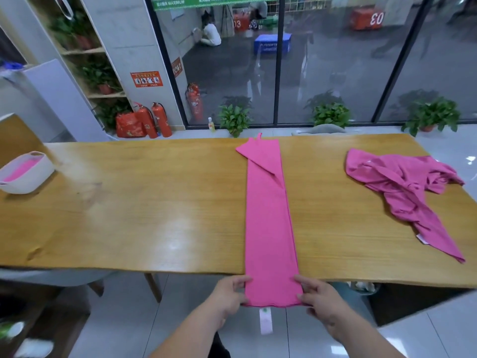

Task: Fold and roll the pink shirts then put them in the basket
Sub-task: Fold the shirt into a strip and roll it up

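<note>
The folded pink shirt (269, 215) lies as a long strip running up the frame; the left hand (229, 298) and right hand (318, 303) pinch its bottom corners over the bench (154, 202) edge.

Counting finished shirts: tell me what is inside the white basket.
Pink fabric shows inside the white basket. Its near wall hides the lower part, so the shirt count cannot be told.
</note>
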Available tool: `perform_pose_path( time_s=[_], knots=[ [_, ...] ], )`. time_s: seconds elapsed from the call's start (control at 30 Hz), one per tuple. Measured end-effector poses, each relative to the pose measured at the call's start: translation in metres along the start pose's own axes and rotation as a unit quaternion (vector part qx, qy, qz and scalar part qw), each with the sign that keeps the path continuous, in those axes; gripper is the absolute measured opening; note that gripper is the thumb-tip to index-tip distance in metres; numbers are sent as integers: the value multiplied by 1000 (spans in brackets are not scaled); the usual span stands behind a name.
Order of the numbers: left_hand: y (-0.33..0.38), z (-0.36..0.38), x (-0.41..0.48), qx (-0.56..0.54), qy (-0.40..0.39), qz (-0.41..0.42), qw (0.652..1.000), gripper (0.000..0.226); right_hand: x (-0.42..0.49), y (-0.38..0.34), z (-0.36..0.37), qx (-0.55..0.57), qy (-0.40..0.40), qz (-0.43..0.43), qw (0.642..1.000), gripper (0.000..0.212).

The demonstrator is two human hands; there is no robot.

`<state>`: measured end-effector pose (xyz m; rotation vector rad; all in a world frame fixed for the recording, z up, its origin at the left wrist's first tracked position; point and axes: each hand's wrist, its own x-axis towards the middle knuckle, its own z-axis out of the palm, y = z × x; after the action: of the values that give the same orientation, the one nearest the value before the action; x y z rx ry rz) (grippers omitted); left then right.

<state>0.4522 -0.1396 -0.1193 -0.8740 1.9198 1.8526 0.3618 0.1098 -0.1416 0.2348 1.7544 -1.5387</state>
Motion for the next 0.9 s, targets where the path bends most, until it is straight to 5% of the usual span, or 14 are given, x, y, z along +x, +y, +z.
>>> perform_pose_path(
  time_s=[0.2,0.33,0.73,0.9],
  knots=[
    [19,-25,-6,-182,-41,80,979,59,-17,-38,-20,178,-68,-96,977,44],
    [-6,-14,-9,20,-12,22,999,59,-18,-3,-16,-19,-14,-64,998,41],
    [-79,10,-13,23,-11,-26,999,68,-37,58,-23,-69,-5,-24,997,50],
    [-104,20,-10,236,-15,-40,971,74,-39,91,-22,-245,-12,-10,969,55]
  ],
)
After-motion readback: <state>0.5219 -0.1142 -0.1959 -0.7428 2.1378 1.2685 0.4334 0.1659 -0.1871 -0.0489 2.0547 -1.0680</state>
